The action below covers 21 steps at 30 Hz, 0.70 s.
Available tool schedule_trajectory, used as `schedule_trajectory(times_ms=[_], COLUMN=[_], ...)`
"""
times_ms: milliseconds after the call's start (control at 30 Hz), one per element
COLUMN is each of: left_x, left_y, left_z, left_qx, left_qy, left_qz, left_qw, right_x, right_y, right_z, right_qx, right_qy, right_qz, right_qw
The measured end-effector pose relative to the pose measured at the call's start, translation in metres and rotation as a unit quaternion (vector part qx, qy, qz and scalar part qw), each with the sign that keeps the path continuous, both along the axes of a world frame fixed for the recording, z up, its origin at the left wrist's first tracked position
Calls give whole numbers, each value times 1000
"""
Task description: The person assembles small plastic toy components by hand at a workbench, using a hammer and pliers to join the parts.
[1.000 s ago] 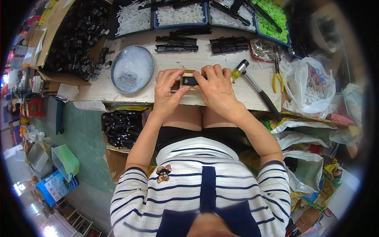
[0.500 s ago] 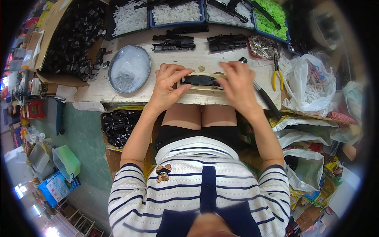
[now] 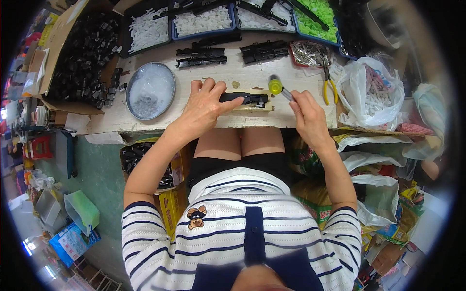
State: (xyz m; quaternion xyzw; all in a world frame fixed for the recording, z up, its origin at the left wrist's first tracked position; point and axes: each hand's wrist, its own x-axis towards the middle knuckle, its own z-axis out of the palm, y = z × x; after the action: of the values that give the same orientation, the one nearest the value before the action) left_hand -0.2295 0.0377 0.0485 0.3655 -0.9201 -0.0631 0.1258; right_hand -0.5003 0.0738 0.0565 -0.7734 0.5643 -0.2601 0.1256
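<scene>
The left hand (image 3: pixel 206 104) is pressing flat on a long black plastic part (image 3: pixel 244 98), fingers spread, pinning it on a pale wooden block (image 3: pixel 252 105) at the table's (image 3: pixel 233 77) near edge. The right hand (image 3: pixel 307 114) is closing around a screwdriver (image 3: pixel 279 88) with a yellow-green handle, held just right of the part. To do this well, the left hand should be keeping the part from sliding while the tool is coming in square to it. The part looks matte and ribbed; the block is smooth and light. Beyond are lying a round grey dish (image 3: pixel 150 90), more black parts (image 3: pixel 201 54), yellow pliers (image 3: pixel 329 85) and trays of white pieces (image 3: pixel 203 20).
</scene>
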Motion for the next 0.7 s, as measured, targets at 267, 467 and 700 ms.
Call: schedule_trajectory(times_ms=[267,467,700], left_x=[-3,-5,-7], left_y=[-2,-2,-5], left_z=[7,10,14], left_qx=[-25,-16,4], left_qy=[-55,-69,-70], left_qz=[-12,-27,-17], left_qw=[998,997,997], right_x=[27,33,39], right_y=[3,5,8], right_z=[23,24,25], right_qx=[33,2,54], right_qy=[104,81,124], right_qz=[41,23,31], right_qw=[993,996,990])
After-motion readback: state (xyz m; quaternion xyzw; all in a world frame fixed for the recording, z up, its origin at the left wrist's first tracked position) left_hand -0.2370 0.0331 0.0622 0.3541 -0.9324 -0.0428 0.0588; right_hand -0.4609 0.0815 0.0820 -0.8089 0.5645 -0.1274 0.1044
